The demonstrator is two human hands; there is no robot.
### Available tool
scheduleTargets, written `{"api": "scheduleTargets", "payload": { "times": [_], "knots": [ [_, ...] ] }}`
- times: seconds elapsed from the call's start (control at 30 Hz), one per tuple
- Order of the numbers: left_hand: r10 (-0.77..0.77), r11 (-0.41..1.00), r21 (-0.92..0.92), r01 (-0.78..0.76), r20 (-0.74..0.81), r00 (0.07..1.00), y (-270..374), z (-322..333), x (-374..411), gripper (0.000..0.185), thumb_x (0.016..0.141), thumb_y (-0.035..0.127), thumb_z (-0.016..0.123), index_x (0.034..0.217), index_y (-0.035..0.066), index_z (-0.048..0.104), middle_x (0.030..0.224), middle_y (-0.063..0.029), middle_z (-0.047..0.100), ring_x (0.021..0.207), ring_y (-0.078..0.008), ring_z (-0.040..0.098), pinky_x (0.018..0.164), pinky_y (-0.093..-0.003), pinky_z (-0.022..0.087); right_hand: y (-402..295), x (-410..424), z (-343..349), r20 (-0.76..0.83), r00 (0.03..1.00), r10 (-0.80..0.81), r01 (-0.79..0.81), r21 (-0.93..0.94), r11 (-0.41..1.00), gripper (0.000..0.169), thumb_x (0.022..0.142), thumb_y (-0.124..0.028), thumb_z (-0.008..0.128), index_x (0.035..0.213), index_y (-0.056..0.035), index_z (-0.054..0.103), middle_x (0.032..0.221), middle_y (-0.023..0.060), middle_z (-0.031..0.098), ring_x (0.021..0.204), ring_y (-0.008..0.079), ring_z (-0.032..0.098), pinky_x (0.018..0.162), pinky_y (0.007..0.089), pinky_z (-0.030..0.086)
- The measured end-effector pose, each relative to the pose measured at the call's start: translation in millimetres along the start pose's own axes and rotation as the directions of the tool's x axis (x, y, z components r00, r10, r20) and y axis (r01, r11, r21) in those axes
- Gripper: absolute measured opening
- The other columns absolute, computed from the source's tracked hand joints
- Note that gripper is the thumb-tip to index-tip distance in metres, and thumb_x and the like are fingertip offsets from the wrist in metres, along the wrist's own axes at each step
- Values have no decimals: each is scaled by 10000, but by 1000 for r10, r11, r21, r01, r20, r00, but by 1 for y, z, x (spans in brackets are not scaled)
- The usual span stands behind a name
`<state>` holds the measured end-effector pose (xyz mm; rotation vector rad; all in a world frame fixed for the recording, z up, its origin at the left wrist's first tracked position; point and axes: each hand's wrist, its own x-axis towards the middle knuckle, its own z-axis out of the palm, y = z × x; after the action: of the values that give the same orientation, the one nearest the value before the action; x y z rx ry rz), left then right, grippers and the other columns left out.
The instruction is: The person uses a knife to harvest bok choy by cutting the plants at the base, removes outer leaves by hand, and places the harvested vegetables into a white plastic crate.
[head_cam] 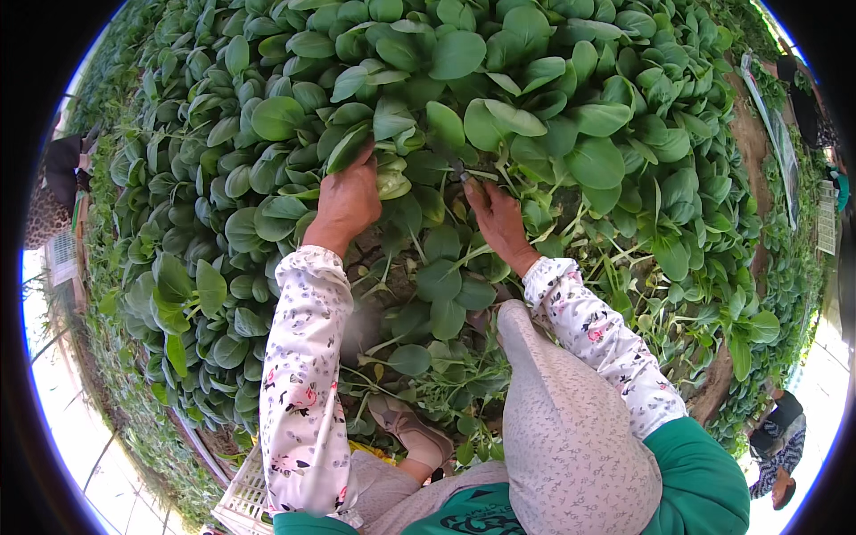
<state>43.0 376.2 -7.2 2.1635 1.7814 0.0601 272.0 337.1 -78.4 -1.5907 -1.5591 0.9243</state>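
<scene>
My left hand (349, 197) is closed around bok choy (393, 182), whose pale stalk base shows beside my fingers. Broad green leaves hide part of that grip. In my right hand (500, 224) is a knife (473, 184) with a wooden handle; its dark blade points up and left among the leaves, and the tip is hidden. Both hands are at the near edge of a dense stand of bok choy (461, 53). Loose cut leaves (438, 281) lie on the soil between my forearms.
My bent knee (575, 414) rises beside my right forearm, and my shoe (411, 428) rests among low weeds. A white plastic crate (241, 491) stands at lower left. Other people (779, 445) are at the rims. A plastic sheet (772, 137) lies along the right-hand row.
</scene>
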Motion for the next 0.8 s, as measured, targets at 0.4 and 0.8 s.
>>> {"api": "scheduleTargets", "payload": {
  "times": [0.4, 0.8],
  "knots": [
    [55, 998, -15, -57, -89, 995, 5, 12, 8, 530, 667, 9, 551, 1194, 10, 494, 1321, -104, 428, 1107, -332, 487, 906, -382, 422, 84, 53, 27, 203, 979, -31, -25, 270, 963, 426, 882, -417, 526, 757, -12, 577, 581, 51, 508, 548, 140, 488, 525, 328, 389],
    [-40, 805, -586, 94, 105, 994, 32, -64, -70, 558, 644, 46, 621, 1178, -55, 498, 1242, -104, 508, 993, -237, 572, 853, -308, 443, 24, -13, -47, 355, 866, 352, -394, 51, 918, 396, 853, -411, 570, 828, -15, 574, 620, 74, 514, 537, 190, 479, 523, 328, 392]
  ]
}}
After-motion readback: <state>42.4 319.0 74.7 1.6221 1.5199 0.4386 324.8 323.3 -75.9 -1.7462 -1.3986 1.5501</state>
